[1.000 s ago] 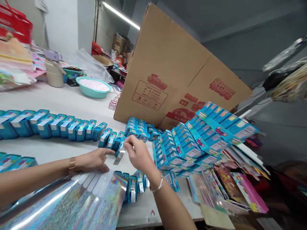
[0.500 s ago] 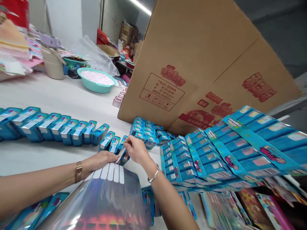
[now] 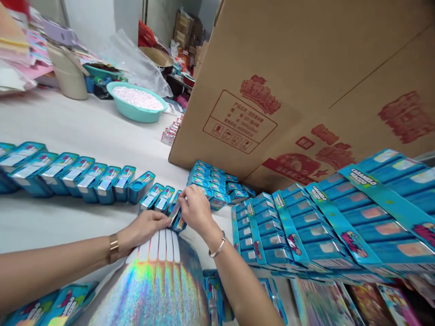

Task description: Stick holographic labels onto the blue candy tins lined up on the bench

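My left hand [image 3: 146, 230] and my right hand [image 3: 199, 210] are close together in the middle, fingers pinched. Between them is a narrow pale sticker strip [image 3: 174, 211], held by both hands at the top of a small blue box [image 3: 180, 223]. My fingers partly cover this box. Just below lies a shiny holographic sticker sheet [image 3: 146, 290], with several elongated strips [image 3: 153, 246] near its upper end. Beyond my hands, a row of small blue boxes [image 3: 90, 179] runs to the left, many with a silvery strip over the top edge.
A large cardboard carton [image 3: 306, 59] stands at the back right, with stacked blue boxes [image 3: 207, 179] before it. Banded blue packs [image 3: 326, 222] fill the right side. A turquoise bowl [image 3: 136, 113] of pale bits and a beige bottle [image 3: 68, 72] stand at the far left.
The strip has come off over the sheet's end and now lies against the blue box top. The sheet's surface now reflects rainbow colours. The view has shifted slightly.
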A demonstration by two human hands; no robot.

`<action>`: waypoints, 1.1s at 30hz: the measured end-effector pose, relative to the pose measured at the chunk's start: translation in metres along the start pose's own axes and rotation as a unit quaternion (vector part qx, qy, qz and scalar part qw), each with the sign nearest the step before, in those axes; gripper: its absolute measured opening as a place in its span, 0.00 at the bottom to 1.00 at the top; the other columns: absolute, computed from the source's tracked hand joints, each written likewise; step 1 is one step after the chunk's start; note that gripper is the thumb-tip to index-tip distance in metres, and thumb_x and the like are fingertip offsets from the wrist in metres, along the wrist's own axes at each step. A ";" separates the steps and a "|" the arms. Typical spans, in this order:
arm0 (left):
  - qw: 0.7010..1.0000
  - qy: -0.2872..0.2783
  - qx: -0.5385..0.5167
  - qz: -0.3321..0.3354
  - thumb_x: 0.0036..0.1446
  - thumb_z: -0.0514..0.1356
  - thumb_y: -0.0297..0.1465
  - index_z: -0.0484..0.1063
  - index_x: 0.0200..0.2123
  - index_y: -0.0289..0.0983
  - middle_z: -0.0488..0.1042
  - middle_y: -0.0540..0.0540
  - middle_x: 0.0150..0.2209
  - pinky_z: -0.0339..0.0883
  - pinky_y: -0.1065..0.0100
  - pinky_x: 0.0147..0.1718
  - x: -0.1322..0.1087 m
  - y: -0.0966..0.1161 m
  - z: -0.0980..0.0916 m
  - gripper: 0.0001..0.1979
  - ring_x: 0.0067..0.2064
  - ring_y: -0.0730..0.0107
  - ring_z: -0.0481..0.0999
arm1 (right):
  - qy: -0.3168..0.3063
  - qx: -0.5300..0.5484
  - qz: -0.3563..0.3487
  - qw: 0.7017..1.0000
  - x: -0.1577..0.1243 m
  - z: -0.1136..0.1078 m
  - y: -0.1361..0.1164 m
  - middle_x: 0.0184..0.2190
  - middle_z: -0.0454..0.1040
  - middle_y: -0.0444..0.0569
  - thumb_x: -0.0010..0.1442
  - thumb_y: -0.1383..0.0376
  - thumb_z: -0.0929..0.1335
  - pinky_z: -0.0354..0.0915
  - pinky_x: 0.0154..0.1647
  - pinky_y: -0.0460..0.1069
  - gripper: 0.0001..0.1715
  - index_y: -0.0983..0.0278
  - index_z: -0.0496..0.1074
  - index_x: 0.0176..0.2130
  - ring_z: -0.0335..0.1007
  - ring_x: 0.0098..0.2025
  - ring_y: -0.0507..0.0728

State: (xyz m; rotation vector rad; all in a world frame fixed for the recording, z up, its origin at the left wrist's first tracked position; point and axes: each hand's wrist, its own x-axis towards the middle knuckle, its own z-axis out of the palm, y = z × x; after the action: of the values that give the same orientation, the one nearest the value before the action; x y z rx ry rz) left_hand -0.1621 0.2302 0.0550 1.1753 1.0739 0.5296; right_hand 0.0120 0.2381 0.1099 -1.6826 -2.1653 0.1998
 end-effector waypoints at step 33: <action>0.997 0.052 0.049 -0.009 0.32 0.67 0.48 0.71 0.15 0.38 0.72 0.46 0.20 0.60 0.64 0.30 0.012 -0.015 -0.003 0.19 0.27 0.62 0.68 | 0.006 0.087 0.041 0.995 0.020 0.032 0.015 0.46 0.71 0.51 0.63 0.73 0.66 0.62 0.54 0.52 0.09 0.62 0.69 0.43 0.65 0.51 0.59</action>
State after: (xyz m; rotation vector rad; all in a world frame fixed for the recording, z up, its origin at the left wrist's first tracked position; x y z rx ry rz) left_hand -0.1626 0.2358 0.0367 1.2338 1.2096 0.5339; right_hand 0.0090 0.2652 0.0800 -1.6704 -2.0090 0.3888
